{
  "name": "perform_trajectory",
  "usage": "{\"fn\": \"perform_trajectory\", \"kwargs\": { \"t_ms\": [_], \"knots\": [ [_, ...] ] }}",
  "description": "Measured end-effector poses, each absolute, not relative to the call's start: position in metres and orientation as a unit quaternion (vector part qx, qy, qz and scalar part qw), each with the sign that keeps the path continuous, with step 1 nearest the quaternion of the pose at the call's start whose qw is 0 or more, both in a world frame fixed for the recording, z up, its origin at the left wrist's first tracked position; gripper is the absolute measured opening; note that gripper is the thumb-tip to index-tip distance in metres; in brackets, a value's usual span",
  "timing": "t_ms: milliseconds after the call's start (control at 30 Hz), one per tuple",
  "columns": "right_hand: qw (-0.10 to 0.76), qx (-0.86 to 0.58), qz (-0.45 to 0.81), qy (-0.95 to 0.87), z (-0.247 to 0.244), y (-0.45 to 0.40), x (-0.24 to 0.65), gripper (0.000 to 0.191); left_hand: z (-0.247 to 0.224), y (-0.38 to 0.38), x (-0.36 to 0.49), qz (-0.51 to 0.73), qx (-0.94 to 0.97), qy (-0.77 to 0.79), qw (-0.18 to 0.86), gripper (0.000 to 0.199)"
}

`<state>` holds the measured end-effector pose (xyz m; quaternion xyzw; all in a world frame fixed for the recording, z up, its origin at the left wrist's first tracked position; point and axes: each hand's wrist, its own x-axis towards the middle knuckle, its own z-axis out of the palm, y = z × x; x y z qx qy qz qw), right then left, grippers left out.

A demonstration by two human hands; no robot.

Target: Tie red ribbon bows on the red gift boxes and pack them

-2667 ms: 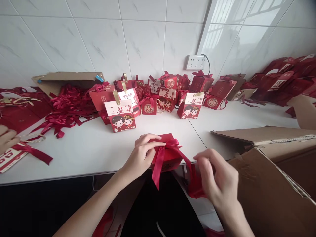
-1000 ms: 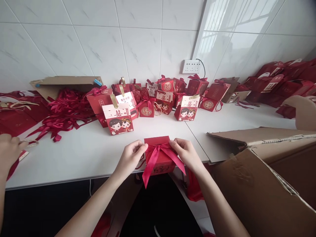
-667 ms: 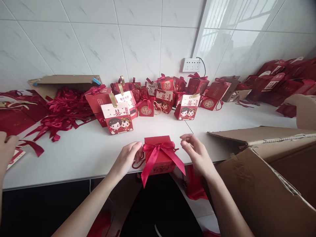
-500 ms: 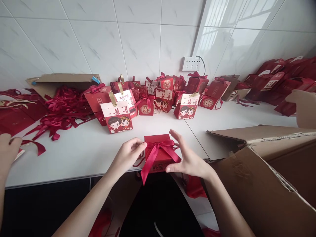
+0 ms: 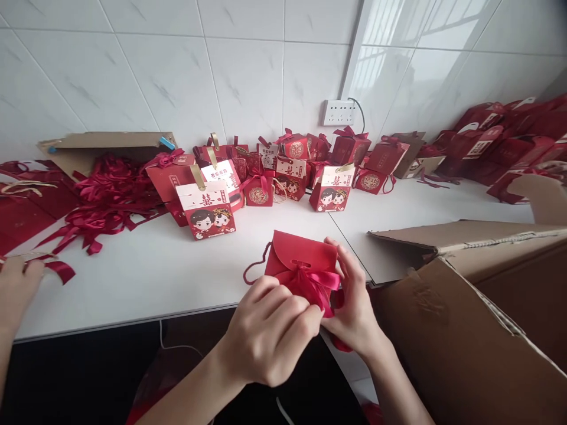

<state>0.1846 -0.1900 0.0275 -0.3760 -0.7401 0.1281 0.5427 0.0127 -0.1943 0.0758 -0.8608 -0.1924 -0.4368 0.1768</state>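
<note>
A red gift box (image 5: 290, 251) with a slotted flap is tilted at the table's front edge, held off to the right of centre. A shiny red ribbon (image 5: 325, 280) is tied in a bow on its front, and a dark red cord handle (image 5: 254, 271) loops out on its left. My left hand (image 5: 274, 330) is closed around the ribbon low on the bow; its fingertips are partly hidden behind the knuckles. Gripping the box's right side is my right hand (image 5: 352, 301), thumb in front and fingers behind.
Finished red boxes (image 5: 261, 189) crowd the table's back, with a character-printed box (image 5: 208, 212) nearer. Red ribbons (image 5: 110, 195) spill from a carton at left. A big cardboard box (image 5: 425, 319) fills the right front. Other people's hands show at left (image 5: 20, 289) and right (image 5: 543, 195).
My left hand has moved right and down over the bow, from the box's left edge. My right hand has closed on the box's right side. The box has turned and tipped.
</note>
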Motion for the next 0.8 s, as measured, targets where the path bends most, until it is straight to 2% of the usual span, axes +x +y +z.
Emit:
{"fn": "perform_trajectory", "kwargs": {
  "t_ms": [433, 800],
  "knots": [
    [0.589, -0.373, 0.091, -0.712, 0.039, -0.212, 0.2, 0.09, 0.092, -0.213, 0.03, -0.475, -0.852, -0.168, 0.145, 0.012],
    [0.599, -0.356, 0.073, -0.713, 0.045, -0.215, 0.197, 0.083, 0.088, -0.233, 0.035, -0.49, -0.827, -0.249, 0.117, 0.019]
  ]
}}
